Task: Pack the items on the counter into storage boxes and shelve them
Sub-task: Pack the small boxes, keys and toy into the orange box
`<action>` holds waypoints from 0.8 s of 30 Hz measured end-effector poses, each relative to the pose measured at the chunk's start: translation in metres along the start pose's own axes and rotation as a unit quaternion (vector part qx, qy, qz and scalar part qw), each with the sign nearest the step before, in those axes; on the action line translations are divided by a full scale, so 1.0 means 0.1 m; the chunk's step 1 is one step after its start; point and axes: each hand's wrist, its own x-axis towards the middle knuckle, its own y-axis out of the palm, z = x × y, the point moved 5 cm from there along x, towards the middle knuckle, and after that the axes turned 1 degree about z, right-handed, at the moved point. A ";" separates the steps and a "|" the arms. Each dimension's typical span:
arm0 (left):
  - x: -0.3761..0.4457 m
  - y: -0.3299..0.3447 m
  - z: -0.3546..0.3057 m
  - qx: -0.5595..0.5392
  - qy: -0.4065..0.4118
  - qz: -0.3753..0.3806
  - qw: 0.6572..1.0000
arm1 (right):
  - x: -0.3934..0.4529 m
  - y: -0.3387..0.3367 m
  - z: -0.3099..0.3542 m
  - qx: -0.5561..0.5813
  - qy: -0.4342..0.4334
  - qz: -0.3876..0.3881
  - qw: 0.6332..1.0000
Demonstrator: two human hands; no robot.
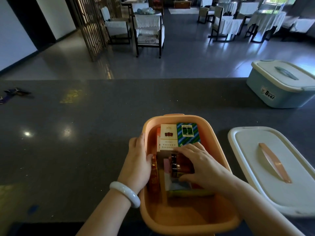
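Right hand (202, 165) inside orange storage box (219, 145), fingers curled round small dark jar (177, 165), amber, lying on side. Left hand (139, 160) grips box's left rim, thumb inside; pale bangle (125, 193) on wrist. Box smooth plastic, rounded corners, at near edge of dark speckled desk (85, 133); holds white carton (168, 137), blue-green striped pack (188, 133), flat packets. White lid (265, 169), peach handle, just right. Closed blue box (281, 84) far right.

1. "Bear" was printed in dark letters on the front of the blue storage box (279, 92).
2. "Golden" was written atop the green-and-blue striped pack (187, 135) inside the orange box (214, 133).
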 end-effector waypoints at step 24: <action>0.01 0.04 0.09 -0.005 0.007 -0.008 1.000 | -0.03 0.00 0.00 -0.043 0.015 -0.033 0.998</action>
